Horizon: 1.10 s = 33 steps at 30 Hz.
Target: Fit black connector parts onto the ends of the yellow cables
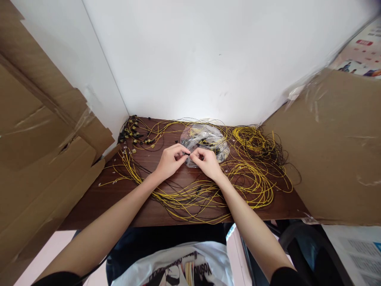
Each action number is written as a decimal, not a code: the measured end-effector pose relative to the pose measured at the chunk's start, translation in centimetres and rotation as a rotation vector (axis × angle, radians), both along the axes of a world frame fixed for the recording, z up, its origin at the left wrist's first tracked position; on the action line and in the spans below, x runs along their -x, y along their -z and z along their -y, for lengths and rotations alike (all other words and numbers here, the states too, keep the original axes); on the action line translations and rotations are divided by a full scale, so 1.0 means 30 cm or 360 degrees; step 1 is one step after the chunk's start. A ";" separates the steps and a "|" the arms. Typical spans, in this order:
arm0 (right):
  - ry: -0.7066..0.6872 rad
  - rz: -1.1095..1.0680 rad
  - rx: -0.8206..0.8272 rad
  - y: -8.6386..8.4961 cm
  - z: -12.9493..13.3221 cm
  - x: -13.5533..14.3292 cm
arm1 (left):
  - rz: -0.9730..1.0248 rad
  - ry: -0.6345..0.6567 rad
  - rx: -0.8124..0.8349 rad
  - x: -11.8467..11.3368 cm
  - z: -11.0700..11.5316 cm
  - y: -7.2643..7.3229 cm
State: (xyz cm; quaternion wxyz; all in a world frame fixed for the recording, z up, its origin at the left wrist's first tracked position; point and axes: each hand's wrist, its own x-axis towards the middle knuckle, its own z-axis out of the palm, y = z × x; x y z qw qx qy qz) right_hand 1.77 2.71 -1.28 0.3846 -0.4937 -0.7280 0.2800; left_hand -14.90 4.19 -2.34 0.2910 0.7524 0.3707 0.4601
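Note:
Above the middle of the brown table, my left hand pinches a small black piece between thumb and fingertips. My right hand is closed close beside it, fingertips pressed together; what they hold is too small to make out. Just behind both hands lies a clear plastic bag with dark and yellow parts inside. A long bundle of yellow and black wires runs across the table in front of the hands and under the right forearm.
Coiled yellow and black wires lie at the right. Black and yellow connectors are heaped at the back left. Cardboard panels stand on both sides, with a white wall behind the brown table.

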 end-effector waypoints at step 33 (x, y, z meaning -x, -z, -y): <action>0.0075 -0.0056 -0.0124 0.005 -0.003 -0.005 | 0.0061 -0.0033 0.0088 0.000 -0.008 0.006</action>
